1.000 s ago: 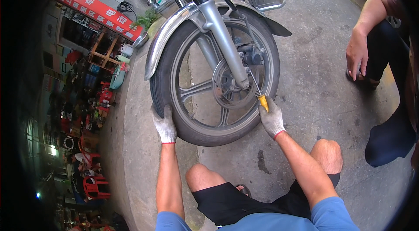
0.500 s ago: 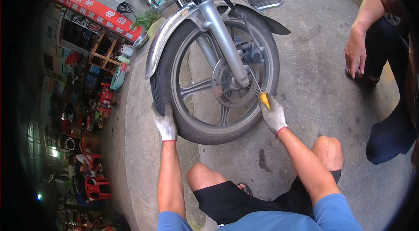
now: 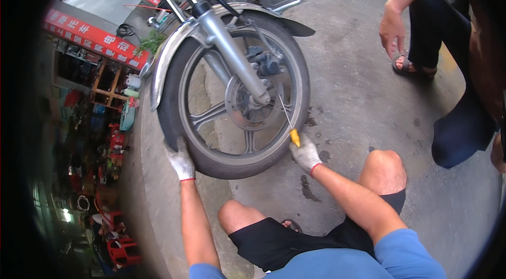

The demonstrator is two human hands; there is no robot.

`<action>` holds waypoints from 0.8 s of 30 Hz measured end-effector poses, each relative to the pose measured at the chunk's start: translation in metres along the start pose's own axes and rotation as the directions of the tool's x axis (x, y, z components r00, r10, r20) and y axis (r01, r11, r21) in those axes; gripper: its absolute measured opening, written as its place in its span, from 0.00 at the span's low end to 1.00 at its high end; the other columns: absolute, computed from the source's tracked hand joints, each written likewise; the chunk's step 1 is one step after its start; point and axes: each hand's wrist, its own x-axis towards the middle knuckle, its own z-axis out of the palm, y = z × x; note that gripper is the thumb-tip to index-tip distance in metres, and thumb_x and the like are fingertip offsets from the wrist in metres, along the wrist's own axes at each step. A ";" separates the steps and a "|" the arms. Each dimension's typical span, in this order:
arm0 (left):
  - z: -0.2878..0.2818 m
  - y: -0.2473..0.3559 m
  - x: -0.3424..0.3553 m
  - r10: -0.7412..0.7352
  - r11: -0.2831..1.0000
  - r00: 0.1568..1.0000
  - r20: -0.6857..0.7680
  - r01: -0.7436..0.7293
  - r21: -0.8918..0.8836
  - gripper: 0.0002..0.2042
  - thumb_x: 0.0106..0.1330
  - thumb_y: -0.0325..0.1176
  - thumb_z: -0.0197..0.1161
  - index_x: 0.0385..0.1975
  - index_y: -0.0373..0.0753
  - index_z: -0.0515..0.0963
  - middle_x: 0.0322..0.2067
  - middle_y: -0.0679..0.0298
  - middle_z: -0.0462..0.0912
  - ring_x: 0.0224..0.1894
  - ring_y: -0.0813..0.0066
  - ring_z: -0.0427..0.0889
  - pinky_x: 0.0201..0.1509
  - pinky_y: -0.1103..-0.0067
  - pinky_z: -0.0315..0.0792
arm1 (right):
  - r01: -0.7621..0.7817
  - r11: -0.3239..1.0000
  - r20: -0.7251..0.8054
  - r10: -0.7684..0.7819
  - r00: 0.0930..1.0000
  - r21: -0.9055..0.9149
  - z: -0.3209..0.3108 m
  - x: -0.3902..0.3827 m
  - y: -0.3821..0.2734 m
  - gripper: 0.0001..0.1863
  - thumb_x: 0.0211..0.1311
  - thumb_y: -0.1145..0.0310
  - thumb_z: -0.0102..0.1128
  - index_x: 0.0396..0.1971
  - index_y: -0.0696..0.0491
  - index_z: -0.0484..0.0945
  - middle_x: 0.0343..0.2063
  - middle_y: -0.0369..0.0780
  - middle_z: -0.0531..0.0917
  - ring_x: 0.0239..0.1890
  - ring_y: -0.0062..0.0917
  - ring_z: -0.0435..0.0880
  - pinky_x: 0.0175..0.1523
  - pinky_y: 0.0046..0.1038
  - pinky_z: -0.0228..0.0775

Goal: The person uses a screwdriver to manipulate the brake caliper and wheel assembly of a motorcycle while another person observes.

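A motorcycle front wheel with a black tyre (image 3: 247,170) stands upright before me. My left hand (image 3: 181,161), in a whitish glove with a red cuff, grips the tyre's lower left edge, thumb apart from the fingers, which are partly hidden. My right hand (image 3: 305,154), gloved alike, is closed round a screwdriver (image 3: 295,136) with a yellow handle, by the tyre's lower right. Its thin metal shaft points up past the brake disc (image 3: 240,115) toward the brake caliper (image 3: 268,65). Whether its tip touches anything I cannot tell. A silver fork leg (image 3: 232,52) runs down to the hub.
At the right a person in dark trousers crouches, one hand (image 3: 392,28) hanging above a sandal (image 3: 408,66). A chrome mudguard (image 3: 164,63) arches over the wheel. Farther left are a red banner (image 3: 97,38), a wooden rack (image 3: 109,89) and a red chair (image 3: 124,251).
The whole view has shifted, so the wheel sits farther left. My right hand has drawn the screwdriver handle down, away from the hub. My left hand still grips the tyre.
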 end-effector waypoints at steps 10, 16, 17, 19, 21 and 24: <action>-0.005 -0.007 0.004 0.018 1.000 1.000 -0.021 -0.018 -0.015 0.32 0.66 0.46 0.60 0.61 0.26 0.62 0.56 0.48 0.72 0.56 0.62 0.71 0.63 0.72 0.62 | -0.024 1.000 -0.005 0.024 1.000 -0.011 0.010 0.015 -0.015 0.17 0.58 0.61 0.55 0.42 0.57 0.71 0.33 0.58 0.80 0.40 0.55 0.79 0.44 0.48 0.71; -0.004 0.000 -0.001 0.016 1.000 1.000 0.005 -0.016 0.025 0.36 0.67 0.49 0.59 0.63 0.25 0.59 0.61 0.47 0.67 0.61 0.59 0.67 0.67 0.71 0.58 | -0.016 0.999 -0.054 0.018 0.998 0.036 0.008 0.013 -0.013 0.17 0.58 0.61 0.55 0.42 0.57 0.71 0.35 0.58 0.80 0.42 0.55 0.78 0.46 0.47 0.71; -0.004 -0.001 0.001 0.013 1.000 1.000 0.002 -0.013 0.024 0.36 0.67 0.49 0.59 0.63 0.25 0.59 0.61 0.47 0.67 0.61 0.59 0.67 0.67 0.71 0.58 | -0.018 0.999 -0.034 0.020 0.999 0.044 0.007 0.014 -0.013 0.17 0.58 0.61 0.54 0.42 0.57 0.71 0.35 0.58 0.80 0.42 0.55 0.78 0.45 0.47 0.71; -0.005 -0.005 0.002 0.044 0.995 0.999 -0.013 -0.042 0.088 0.35 0.67 0.48 0.58 0.63 0.25 0.59 0.61 0.47 0.67 0.61 0.59 0.67 0.67 0.71 0.58 | -0.022 0.999 -0.006 0.022 1.000 0.044 0.008 0.013 -0.012 0.17 0.58 0.61 0.54 0.43 0.57 0.71 0.35 0.59 0.80 0.42 0.55 0.78 0.45 0.48 0.71; -0.006 -0.005 0.003 0.024 0.999 1.000 -0.017 -0.024 0.022 0.35 0.66 0.47 0.60 0.63 0.25 0.60 0.60 0.46 0.68 0.60 0.59 0.69 0.66 0.71 0.59 | -0.002 1.000 -0.025 0.003 1.000 0.028 0.011 0.012 -0.016 0.17 0.58 0.61 0.55 0.43 0.57 0.71 0.34 0.58 0.80 0.42 0.54 0.79 0.45 0.47 0.70; -0.009 -0.007 0.005 -0.007 0.999 1.000 -0.025 0.009 0.053 0.35 0.65 0.46 0.62 0.62 0.25 0.60 0.59 0.45 0.70 0.60 0.57 0.69 0.66 0.71 0.59 | -0.007 0.997 -0.054 0.011 0.998 0.075 0.011 0.006 -0.024 0.16 0.58 0.62 0.56 0.41 0.57 0.71 0.33 0.57 0.80 0.41 0.54 0.79 0.44 0.46 0.71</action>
